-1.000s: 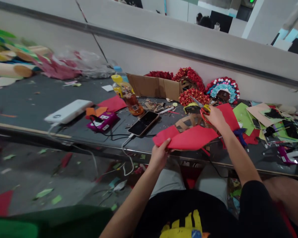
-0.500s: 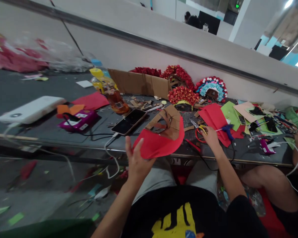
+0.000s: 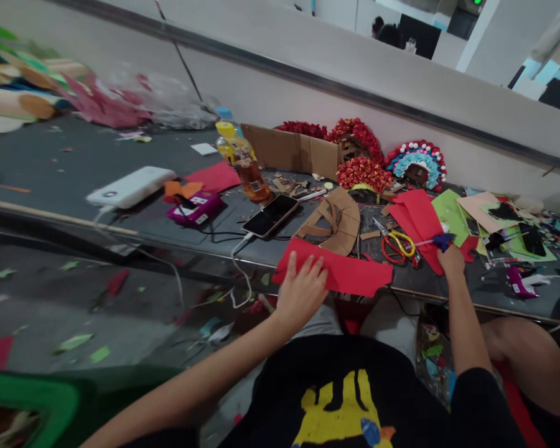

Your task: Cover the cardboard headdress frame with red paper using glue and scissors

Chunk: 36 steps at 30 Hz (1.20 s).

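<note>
My left hand (image 3: 303,283) lies with spread fingers on a red sheet (image 3: 354,274) at the table's front edge. Behind that sheet rests a curved cardboard piece (image 3: 348,221) with strips across its inside. My right hand (image 3: 452,258) is closed on the blue glue gun (image 3: 442,241), above folded red paper (image 3: 415,214). Scissors (image 3: 399,244) with red and yellow handles lie to the left of the gun, on the table.
A phone (image 3: 270,215) on a cable, a bottle (image 3: 247,165), a white power bank (image 3: 130,186) and a purple box (image 3: 196,208) stand left. Flowered arches (image 3: 364,174) sit by the wall. Green paper (image 3: 450,214) lies right. A person's bare knee (image 3: 532,354) is at the right.
The red sheet now lies flat under my left hand, apart from the cardboard. My right hand has let go of the scissors and taken hold of the glue gun. The view has shifted left.
</note>
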### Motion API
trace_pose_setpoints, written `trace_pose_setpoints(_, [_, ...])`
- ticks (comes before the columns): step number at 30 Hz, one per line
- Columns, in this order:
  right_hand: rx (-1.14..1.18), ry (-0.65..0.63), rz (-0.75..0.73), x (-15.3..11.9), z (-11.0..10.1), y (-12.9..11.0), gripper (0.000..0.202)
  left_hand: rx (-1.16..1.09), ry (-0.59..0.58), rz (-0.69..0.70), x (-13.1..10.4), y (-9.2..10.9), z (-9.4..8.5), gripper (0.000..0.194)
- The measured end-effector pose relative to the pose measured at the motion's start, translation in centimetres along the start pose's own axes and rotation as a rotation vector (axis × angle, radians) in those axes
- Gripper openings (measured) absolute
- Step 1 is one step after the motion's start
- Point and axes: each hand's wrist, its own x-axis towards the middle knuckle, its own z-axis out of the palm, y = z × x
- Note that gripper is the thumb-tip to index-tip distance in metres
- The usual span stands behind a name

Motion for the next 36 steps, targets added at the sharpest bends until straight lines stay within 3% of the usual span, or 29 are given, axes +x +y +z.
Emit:
trace_pose_setpoints(3, [0.058, 0.050, 0.009, -0.1, 0.6, -0.5, 0.045, 0.004, -0.131, -0.086, 1.4, 0.4, -0.3, 0.029])
trace_pose_setpoints(6, [0.123, 0.121, 0.001, -0.6, 0.8, -0.4, 0.045, 0.006, -0.174, -0.244, 2.6, -0.5, -0.7, 0.039])
trace_pose_setpoints(9, [0.186, 0.180, 0.000, -1.1, 0.4, 0.4, 0.047, -0.020, -0.079, -0.291, 3.1, -2.1, -0.8, 0.036])
trace_pose_setpoints(15, [0.284, 0.272, -0.004, -1.8, -0.4, 2.7, 0.052, -0.054, 0.262, -0.214, 3.1, -4.6, 0.7, 0.028])
trace_pose_setpoints(18, [0.375, 0.341, 0.044, -1.6, -0.6, 3.7, 0.049, -0.147, 0.305, -0.267, 3.3, -5.6, 1.6, 0.022])
trace_pose_setpoints(22, [0.450, 0.397, 0.108, -1.0, -0.9, 4.8, 0.050, -0.296, 0.246, -0.416, 3.6, -6.8, 2.7, 0.014])
trace_pose_setpoints(24, [0.489, 0.416, 0.112, -0.7, -1.2, 5.1, 0.050, -0.347, 0.224, -0.514, 3.6, -7.2, 3.1, 0.023])
trace_pose_setpoints(28, [0.596, 0.450, 0.107, -0.5, -1.9, 5.1, 0.051, -0.470, 0.220, -0.704, 3.6, -7.8, 3.3, 0.059])
trace_pose_setpoints(32, [0.772, 0.456, 0.102, -0.7, -2.5, 4.1, 0.057, -0.618, 0.242, -0.802, 3.8, -8.6, 3.6, 0.095])
trace_pose_setpoints(36, [1.062, 0.387, 0.083, -2.8, -2.9, 1.3, 0.059, -0.727, 0.204, -0.834, 3.9, -9.1, 4.1, 0.096])
